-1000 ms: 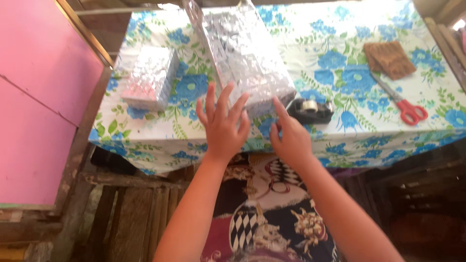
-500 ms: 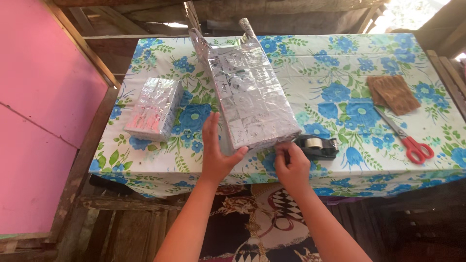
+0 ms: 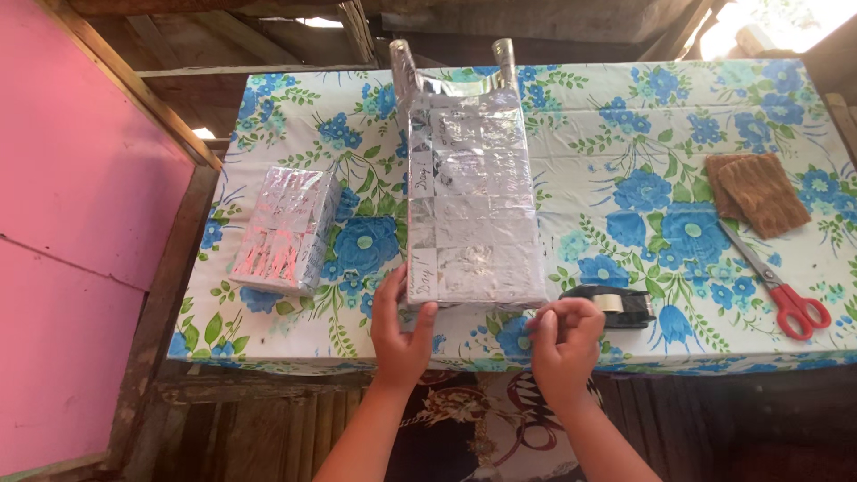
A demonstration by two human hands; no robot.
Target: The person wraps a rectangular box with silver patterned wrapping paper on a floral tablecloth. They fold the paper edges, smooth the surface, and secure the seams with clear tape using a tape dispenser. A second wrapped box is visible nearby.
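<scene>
A long box wrapped in silver foil (image 3: 473,205) lies lengthways on the flowered tablecloth (image 3: 616,125), with loose foil ends sticking up at its far end. My left hand (image 3: 399,332) grips its near left corner, thumb on top. My right hand (image 3: 562,344) is curled at the near right corner, fingertips pinched together; whether anything is between them is not visible. A black tape dispenser (image 3: 625,306) sits just right of that hand.
A smaller foil-wrapped box (image 3: 286,228) lies to the left on the table. Red-handled scissors (image 3: 778,287) and a folded brown cloth (image 3: 754,192) are at the right. A pink wall panel (image 3: 71,223) and wooden framing stand at the left.
The large box has turned from slanted to straight. My left hand went from open in the air to gripping its near corner. My right hand closed at the other corner.
</scene>
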